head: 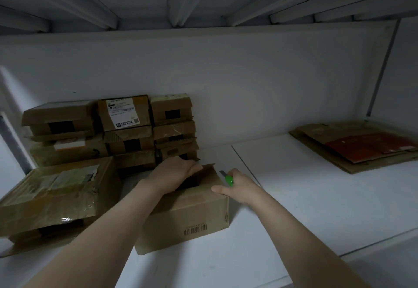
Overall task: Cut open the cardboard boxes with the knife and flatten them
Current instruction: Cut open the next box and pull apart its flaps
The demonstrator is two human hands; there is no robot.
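- Head view looks down on the open box (185,215), sitting on the white table (305,197) right in front of the person, barcode side facing them.
- Left hand (174,172) reaches across the box's open top, fingers bent over the far flap and holding it.
- Right hand (237,188) is at the box's right top edge, wrapped around the green knife (228,179). The thumb lies stretched along the edge and the blade pointing away, just past the far right corner.
- My read on handling is that the box is empty corrugated card. That makes it light, stiff along the panels and weak at the creases, so it likely slides on the smooth table unless it is pinned.
- Best hold looks like a flap or rim on the side away from the blade, with fingers clear of the cutting line.
- Taped seams are probably the place to cut, as glossy tape can let a blade skate.
- Left of the open box sits a taped box (56,195). Behind it are the stacked boxes (126,129), not yet cut.
- Far right of the open box, well apart, lies the flattened cardboard (352,149).
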